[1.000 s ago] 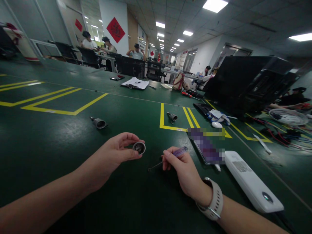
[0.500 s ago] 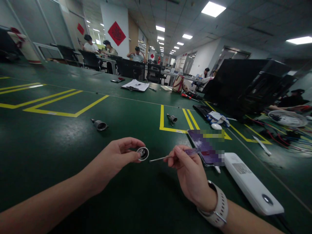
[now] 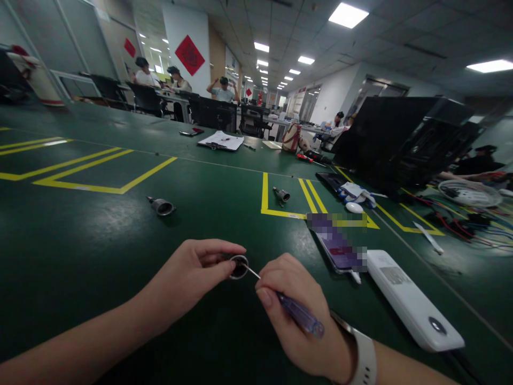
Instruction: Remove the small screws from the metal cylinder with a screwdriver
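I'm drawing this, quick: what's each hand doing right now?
Left hand: closed, holding a metal cup-shaped part.
Right hand: closed around a screwdriver, its shaft pointing at the part's opening.

A left hand [image 3: 190, 280] grips a cup-shaped metal part [image 3: 240, 277]. The right hand [image 3: 296, 291] holds a translucent-handled screwdriver [image 3: 300, 314] into its opening.

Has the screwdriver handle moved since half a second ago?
Yes: judged against the phone, the screwdriver handle has swung away from it, toward the bottom of the view.
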`<state>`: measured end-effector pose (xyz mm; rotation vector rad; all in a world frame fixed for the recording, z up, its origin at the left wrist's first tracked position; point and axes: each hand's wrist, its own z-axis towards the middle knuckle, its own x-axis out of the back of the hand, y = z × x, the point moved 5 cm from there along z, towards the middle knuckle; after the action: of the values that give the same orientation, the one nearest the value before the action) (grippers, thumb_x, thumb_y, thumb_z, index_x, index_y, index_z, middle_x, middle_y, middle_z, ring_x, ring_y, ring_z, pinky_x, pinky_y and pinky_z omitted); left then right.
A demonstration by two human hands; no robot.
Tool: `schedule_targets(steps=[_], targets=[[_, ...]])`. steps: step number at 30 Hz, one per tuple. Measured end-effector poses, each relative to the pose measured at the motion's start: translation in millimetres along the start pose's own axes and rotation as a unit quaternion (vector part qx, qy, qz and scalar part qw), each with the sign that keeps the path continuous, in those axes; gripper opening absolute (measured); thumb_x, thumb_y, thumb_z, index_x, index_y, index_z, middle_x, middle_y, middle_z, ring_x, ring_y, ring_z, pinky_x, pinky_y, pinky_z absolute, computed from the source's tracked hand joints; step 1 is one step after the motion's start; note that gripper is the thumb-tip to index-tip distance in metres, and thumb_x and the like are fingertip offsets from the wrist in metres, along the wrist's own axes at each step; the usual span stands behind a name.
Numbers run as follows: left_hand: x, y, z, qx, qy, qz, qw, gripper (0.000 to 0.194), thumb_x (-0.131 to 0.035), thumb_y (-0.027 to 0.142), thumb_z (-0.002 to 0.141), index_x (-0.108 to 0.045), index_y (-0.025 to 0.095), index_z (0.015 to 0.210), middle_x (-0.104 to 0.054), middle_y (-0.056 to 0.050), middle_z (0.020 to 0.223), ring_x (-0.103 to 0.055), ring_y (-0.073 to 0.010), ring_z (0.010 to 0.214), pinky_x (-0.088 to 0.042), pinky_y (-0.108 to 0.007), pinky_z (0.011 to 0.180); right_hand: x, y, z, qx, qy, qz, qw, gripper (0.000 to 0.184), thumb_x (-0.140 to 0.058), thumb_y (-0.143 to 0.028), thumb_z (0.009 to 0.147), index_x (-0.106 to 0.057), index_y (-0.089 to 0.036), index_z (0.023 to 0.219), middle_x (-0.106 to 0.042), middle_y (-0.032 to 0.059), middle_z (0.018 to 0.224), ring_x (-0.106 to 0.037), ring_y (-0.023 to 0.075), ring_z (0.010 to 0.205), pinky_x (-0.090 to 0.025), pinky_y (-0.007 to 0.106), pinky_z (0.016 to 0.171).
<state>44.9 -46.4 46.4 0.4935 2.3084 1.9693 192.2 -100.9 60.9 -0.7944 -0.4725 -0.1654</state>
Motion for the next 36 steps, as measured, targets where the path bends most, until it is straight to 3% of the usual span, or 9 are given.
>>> schedule_targets(steps=[13, 17, 20, 23, 25, 27, 31, 33, 36], targets=[[-2.6, -4, 1, -0.048, 0.018, 0.038, 0.998, 0.017, -0.060, 0.020, 0.065, -0.069, 0.017, 0.079, -0.073, -0.003, 0.081, -0.067, -0.0195, 0.076, -0.054, -0.029, 0.071, -9, -8, -4, 0.085, -0.037, -0.072, 0.993, 0.012, -0.049, -0.010, 0.082, -0.053, -0.016, 0.091, -0.060, 0.0069, 0.081, -0.054, 0.0172, 0.078, -0.046, 0.032, 0.070], [-1.4, -2, 3, -0.048, 0.011, 0.023, 0.999, 0.018, -0.059, 0.020, 0.065, -0.068, 0.017, 0.080, -0.072, -0.002, 0.077, -0.066, -0.0185, 0.073, -0.053, -0.029, 0.069, -6, -5, -2, 0.047, -0.023, -0.042, 0.998, 0.012, -0.048, -0.010, 0.083, -0.054, -0.017, 0.090, -0.059, 0.0050, 0.081, -0.054, 0.0162, 0.077, -0.044, 0.032, 0.071], [-0.8, -3, 6, -0.030, -0.020, 0.006, 0.999, 0.026, -0.060, 0.018, 0.064, -0.067, 0.018, 0.089, -0.071, -0.001, 0.078, -0.065, -0.0182, 0.076, -0.052, -0.029, 0.069, 2, 2, 0, -0.022, 0.023, 0.017, 0.999, 0.011, -0.047, -0.013, 0.085, -0.056, -0.018, 0.086, -0.057, 0.0029, 0.077, -0.053, 0.0149, 0.074, -0.042, 0.030, 0.068], [-2.4, -8, 11, -0.031, -0.077, 0.006, 0.997, 0.042, -0.061, 0.011, 0.058, -0.062, 0.019, 0.100, -0.070, -0.001, 0.084, -0.065, -0.0194, 0.080, -0.052, -0.032, 0.071, 7, 17, -1, -0.107, 0.091, 0.082, 0.987, 0.014, -0.046, -0.021, 0.088, -0.058, -0.019, 0.081, -0.057, 0.0020, 0.076, -0.053, 0.0146, 0.073, -0.041, 0.029, 0.066], [-0.6, -10, 15, -0.076, -0.084, 0.050, 0.992, 0.043, -0.059, 0.010, 0.060, -0.060, 0.019, 0.101, -0.068, -0.003, 0.091, -0.064, -0.0201, 0.084, -0.051, -0.035, 0.076, 6, 31, -4, -0.154, 0.131, 0.144, 0.969, 0.014, -0.049, -0.026, 0.088, -0.060, -0.021, 0.080, -0.058, 0.0010, 0.076, -0.053, 0.0146, 0.074, -0.041, 0.029, 0.067], [3.9, -9, 19, -0.150, -0.055, 0.149, 0.976, 0.035, -0.058, 0.015, 0.066, -0.061, 0.020, 0.100, -0.065, -0.005, 0.098, -0.062, -0.0202, 0.086, -0.051, -0.035, 0.075, 2, 45, -6, -0.196, 0.147, 0.204, 0.948, 0.012, -0.053, -0.028, 0.086, -0.061, -0.022, 0.082, -0.059, 0.0004, 0.077, -0.054, 0.0149, 0.076, -0.042, 0.029, 0.069], [10.0, -7, 26, -0.261, 0.016, 0.346, 0.901, 0.036, -0.059, 0.020, 0.070, -0.062, 0.024, 0.105, -0.059, -0.005, 0.099, -0.056, -0.0211, 0.085, -0.048, -0.034, 0.070, -6, 56, -7, -0.238, 0.122, 0.280, 0.922, 0.011, -0.057, -0.028, 0.083, -0.065, -0.021, 0.085, -0.063, 0.0019, 0.081, -0.056, 0.0168, 0.079, -0.043, 0.031, 0.072], [9.8, -7, 29, -0.289, 0.029, 0.390, 0.874, 0.029, -0.062, 0.022, 0.068, -0.063, 0.023, 0.098, -0.057, -0.004, 0.095, -0.052, -0.0224, 0.088, -0.045, -0.036, 0.073, -7, 55, -6, -0.240, 0.106, 0.300, 0.917, 0.013, -0.056, -0.028, 0.083, -0.066, -0.020, 0.086, -0.064, 0.0031, 0.084, -0.057, 0.0180, 0.082, -0.043, 0.032, 0.074], [8.7, -9, 35, -0.282, 0.035, 0.405, 0.869, 0.019, -0.065, 0.026, 0.067, -0.058, 0.018, 0.082, -0.055, -0.004, 0.089, -0.050, -0.0219, 0.084, -0.043, -0.034, 0.069, -6, 50, -4, -0.228, 0.103, 0.317, 0.915, 0.016, -0.053, -0.028, 0.084, -0.067, -0.020, 0.087, -0.064, 0.0042, 0.085, -0.057, 0.0189, 0.083, -0.043, 0.034, 0.075]])
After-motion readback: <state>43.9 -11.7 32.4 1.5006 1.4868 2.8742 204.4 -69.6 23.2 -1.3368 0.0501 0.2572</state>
